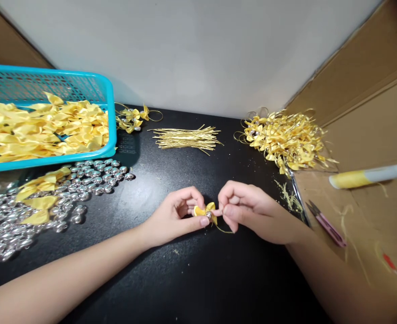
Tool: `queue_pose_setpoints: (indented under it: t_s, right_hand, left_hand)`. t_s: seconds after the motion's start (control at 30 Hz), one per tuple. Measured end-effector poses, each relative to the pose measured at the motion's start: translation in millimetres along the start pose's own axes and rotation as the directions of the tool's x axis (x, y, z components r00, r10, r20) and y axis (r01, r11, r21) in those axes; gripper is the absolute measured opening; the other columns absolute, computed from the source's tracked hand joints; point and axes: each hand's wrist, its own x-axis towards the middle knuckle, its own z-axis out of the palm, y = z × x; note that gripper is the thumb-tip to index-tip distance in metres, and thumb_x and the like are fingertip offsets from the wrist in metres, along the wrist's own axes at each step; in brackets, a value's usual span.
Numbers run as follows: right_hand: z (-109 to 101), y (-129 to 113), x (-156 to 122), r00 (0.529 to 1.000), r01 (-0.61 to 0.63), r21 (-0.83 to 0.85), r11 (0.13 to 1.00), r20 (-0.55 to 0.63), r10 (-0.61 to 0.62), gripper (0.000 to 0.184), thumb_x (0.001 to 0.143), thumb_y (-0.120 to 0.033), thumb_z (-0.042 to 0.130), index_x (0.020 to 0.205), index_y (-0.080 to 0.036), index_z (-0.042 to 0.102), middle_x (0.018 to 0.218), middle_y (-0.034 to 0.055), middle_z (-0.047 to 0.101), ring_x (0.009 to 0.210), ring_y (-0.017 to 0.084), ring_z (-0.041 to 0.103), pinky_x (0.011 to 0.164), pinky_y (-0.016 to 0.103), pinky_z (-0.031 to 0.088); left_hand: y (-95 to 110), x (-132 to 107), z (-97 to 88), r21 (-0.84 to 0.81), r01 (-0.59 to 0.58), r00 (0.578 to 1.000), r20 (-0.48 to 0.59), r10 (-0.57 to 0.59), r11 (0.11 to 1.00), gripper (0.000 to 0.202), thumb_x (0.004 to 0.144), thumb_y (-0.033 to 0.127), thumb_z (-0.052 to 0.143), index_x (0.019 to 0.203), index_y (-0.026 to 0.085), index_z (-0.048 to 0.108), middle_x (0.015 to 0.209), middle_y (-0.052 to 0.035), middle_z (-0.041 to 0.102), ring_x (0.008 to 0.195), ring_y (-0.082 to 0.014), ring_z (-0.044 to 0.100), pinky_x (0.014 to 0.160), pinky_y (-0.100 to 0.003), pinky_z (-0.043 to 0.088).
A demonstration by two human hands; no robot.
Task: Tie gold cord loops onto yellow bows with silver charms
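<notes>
At the middle of the black table, my left hand (185, 209) is closed on a small yellow ribbon bow (211, 207), pinched between thumb and fingers. A shiny silver bead (208, 214) sits at the bow's centre, close to my thumb tip. A thin gold cord (223, 231) curves down from the bow towards my right hand (242, 207). The right thumb and fingers are pinched together on the cord beside the bow, with one fingertip reaching towards it. Where exactly the cord passes between those fingers is hidden.
At left stands a blue basket (112, 121) of yellow ribbon pieces, with silver beads (50, 220) spread before it. Gold cords (186, 138) lie at the back. Finished-looking bows (286, 137) are heaped right, near pink-handled snips (326, 225) and a yellow-white tube (370, 175) on cardboard.
</notes>
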Motion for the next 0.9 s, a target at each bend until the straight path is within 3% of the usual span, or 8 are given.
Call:
queue_pose_setpoints:
  t_s: [0.1,0.17,0.27,0.33,0.53,0.67,0.77,0.9]
  right_hand:
    - [-9,2,1,0.989,0.041,0.085,0.996,-0.146,-0.028,0.006,0.093,-0.021,0.058,0.088,-0.020,0.055,0.063,-0.0066,0.055,0.059,0.007,0.053,0.069,0.023,0.051]
    - [-19,-2,-1,0.957,0.161,0.133,0.978,-0.262,-0.122,0.008,0.089,-0.025,0.065,0.088,-0.022,0.058,0.063,-0.0070,0.058,0.060,0.008,0.055,0.082,0.031,0.055]
    - [-37,-14,-11,0.846,0.368,0.101,0.924,-0.449,-0.288,0.013,0.082,-0.030,0.076,0.089,-0.026,0.065,0.062,-0.0067,0.062,0.064,0.010,0.061,0.094,0.037,0.055]
    - [-44,-25,-20,0.748,0.429,0.007,0.903,-0.564,-0.351,0.014,0.080,-0.031,0.078,0.091,-0.028,0.070,0.062,-0.0061,0.064,0.068,0.011,0.064,0.094,0.035,0.055]
    - [-45,-43,-34,0.619,0.409,-0.150,0.900,-0.680,-0.394,0.012,0.072,-0.034,0.084,0.076,-0.029,0.073,0.058,-0.0043,0.059,0.065,0.013,0.061,0.075,0.032,0.052]
    - [-46,-44,-33,0.540,0.387,-0.228,0.893,-0.729,-0.420,0.009,0.077,-0.031,0.080,0.077,-0.028,0.072,0.064,-0.0037,0.059,0.068,0.013,0.062,0.081,0.033,0.050]
    - [-48,-46,-31,0.545,0.433,-0.159,0.887,-0.738,-0.398,0.012,0.075,-0.028,0.081,0.075,-0.026,0.070,0.059,-0.0043,0.057,0.081,0.015,0.067,0.087,0.034,0.050]
    - [-51,-46,-26,0.646,0.435,-0.004,0.900,-0.696,-0.315,0.012,0.082,-0.022,0.073,0.073,-0.025,0.066,0.044,-0.0084,0.042,0.050,0.009,0.053,0.072,0.031,0.052]
  left_hand:
    - [1,0,0.5,0.040,0.022,1.000,0.004,-0.022,0.999,0.023,0.082,0.025,0.073,0.077,0.015,0.053,0.073,0.0015,0.065,0.064,-0.0072,0.062,0.063,-0.018,0.049]
    - [2,1,2.0,0.055,0.035,0.999,-0.016,-0.034,0.998,0.021,0.083,0.024,0.071,0.078,0.015,0.052,0.072,0.0019,0.065,0.063,-0.0070,0.062,0.063,-0.018,0.049]
    - [2,2,3.5,0.084,0.014,1.000,-0.022,-0.013,0.996,0.019,0.082,0.020,0.072,0.093,0.017,0.056,0.077,0.0019,0.066,0.067,-0.0084,0.063,0.066,-0.020,0.049]
    - [1,3,3.2,0.149,0.000,1.000,0.006,-0.001,0.989,0.017,0.084,0.021,0.070,0.096,0.015,0.061,0.079,-0.0003,0.067,0.070,-0.0099,0.062,0.068,-0.021,0.049]
    - [2,1,0.9,0.383,-0.056,0.998,0.048,0.041,0.922,0.015,0.087,0.027,0.065,0.086,0.013,0.067,0.077,-0.0052,0.067,0.071,-0.0133,0.060,0.067,-0.025,0.048]
    - [3,1,0.6,0.511,-0.199,0.980,0.102,0.170,0.836,0.009,0.085,0.022,0.067,0.085,0.014,0.071,0.088,-0.0090,0.070,0.079,-0.0159,0.065,0.072,-0.026,0.051]
    - [3,-1,1.3,0.507,-0.228,0.972,0.068,0.225,0.831,0.005,0.083,0.018,0.070,0.085,0.015,0.073,0.104,-0.0127,0.074,0.093,-0.0193,0.070,0.082,-0.029,0.053]
    - [3,0,0.9,0.257,-0.199,0.970,-0.088,0.228,0.946,0.005,0.079,0.016,0.073,0.079,0.015,0.069,0.096,-0.0105,0.078,0.090,-0.0192,0.073,0.078,-0.028,0.056]
